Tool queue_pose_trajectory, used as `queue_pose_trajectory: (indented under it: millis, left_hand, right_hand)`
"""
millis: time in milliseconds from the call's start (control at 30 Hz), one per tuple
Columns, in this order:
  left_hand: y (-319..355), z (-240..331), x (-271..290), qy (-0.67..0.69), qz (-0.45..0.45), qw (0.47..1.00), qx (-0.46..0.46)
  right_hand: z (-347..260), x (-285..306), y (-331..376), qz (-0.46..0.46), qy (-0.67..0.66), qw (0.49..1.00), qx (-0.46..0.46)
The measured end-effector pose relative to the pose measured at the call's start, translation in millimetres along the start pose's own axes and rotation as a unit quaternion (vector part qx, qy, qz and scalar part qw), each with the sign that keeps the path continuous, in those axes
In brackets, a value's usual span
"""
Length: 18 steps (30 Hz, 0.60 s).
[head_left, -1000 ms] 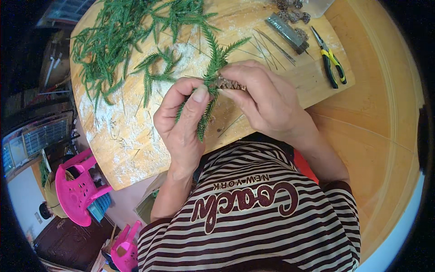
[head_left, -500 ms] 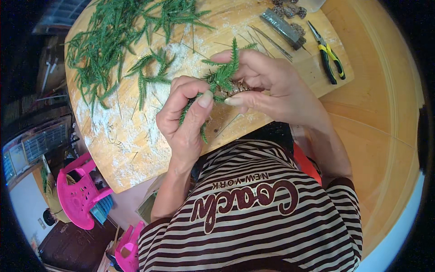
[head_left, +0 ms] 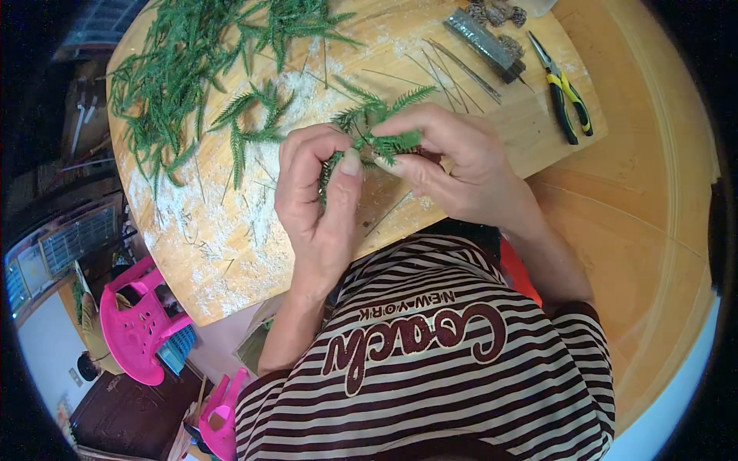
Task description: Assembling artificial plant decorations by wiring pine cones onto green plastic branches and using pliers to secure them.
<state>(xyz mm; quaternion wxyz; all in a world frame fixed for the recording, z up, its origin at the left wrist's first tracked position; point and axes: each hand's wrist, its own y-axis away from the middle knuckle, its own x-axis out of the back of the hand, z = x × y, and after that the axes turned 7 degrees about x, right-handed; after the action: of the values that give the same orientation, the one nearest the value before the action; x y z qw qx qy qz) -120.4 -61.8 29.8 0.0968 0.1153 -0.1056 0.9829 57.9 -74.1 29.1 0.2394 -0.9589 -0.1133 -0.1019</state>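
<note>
Both hands meet over the board around a small bunch of green artificial pine sprigs (head_left: 397, 144). My left hand (head_left: 317, 184) is closed, its thumb and forefinger pinching the bunch where the stems come together. My right hand (head_left: 465, 157) is curled around the other side, thumb and fingers closed on a sprig. Behind that sprig a bit of brown pine cone shows, mostly covered by needles and fingers. Some sprig tips stick up beyond the hands. One more green piece (head_left: 330, 173) hangs inside my left palm. A separate sprig (head_left: 238, 127) lies on the board to the left.
A large heap of green sprigs (head_left: 165, 84) covers the far left of the white-dusted wooden board (head_left: 254, 253). At the far right lie thin brown wires (head_left: 465, 73), a grey wrapped bundle (head_left: 483, 44), pine cones (head_left: 500, 11) and yellow-black pliers (head_left: 561, 88). Pink chairs (head_left: 142, 330) stand lower left.
The bunch has turned in my hands: the upright sprig now lies toward the right, under my right fingers, hiding most of the pine cone. My left hand has shifted slightly right.
</note>
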Motion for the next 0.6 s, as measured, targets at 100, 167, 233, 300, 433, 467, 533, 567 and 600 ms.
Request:
queue_pose_trajectory:
  millis: [100,167,233,300,433,467,533,567,600]
  left_hand:
    - [4,2,-5,-0.007,0.033,0.999,-0.005]
    - [5,3,-5,-0.051,0.041,0.998,-0.022]
    - [5,3,-6,-0.071,0.043,0.996,-0.031]
    - [5,6,-6,-0.102,0.036,0.994,-0.035]
    - [5,6,-4,-0.091,0.037,0.994,-0.054]
    - [5,6,-3,-0.078,0.039,0.994,-0.063]
    - [6,9,-1,-0.077,0.036,0.994,-0.063]
    - [7,10,0,-0.076,0.032,0.995,-0.062]
    - [7,12,1,-0.076,0.028,0.995,-0.061]
  right_hand:
    - [-2,-6,1,0.052,0.051,0.995,0.066]
    - [0,-10,2,0.061,0.060,0.993,0.080]
    - [2,-12,5,0.080,0.086,0.987,0.107]
    - [3,-14,8,0.081,0.098,0.985,0.117]
    - [0,-15,9,0.084,0.129,0.977,0.148]
    - [-2,-15,9,0.086,0.139,0.974,0.155]
    - [-4,-15,9,0.086,0.148,0.971,0.165]
    - [-5,-15,9,0.085,0.155,0.970,0.170]
    - [-5,-16,9,0.083,0.161,0.968,0.175]
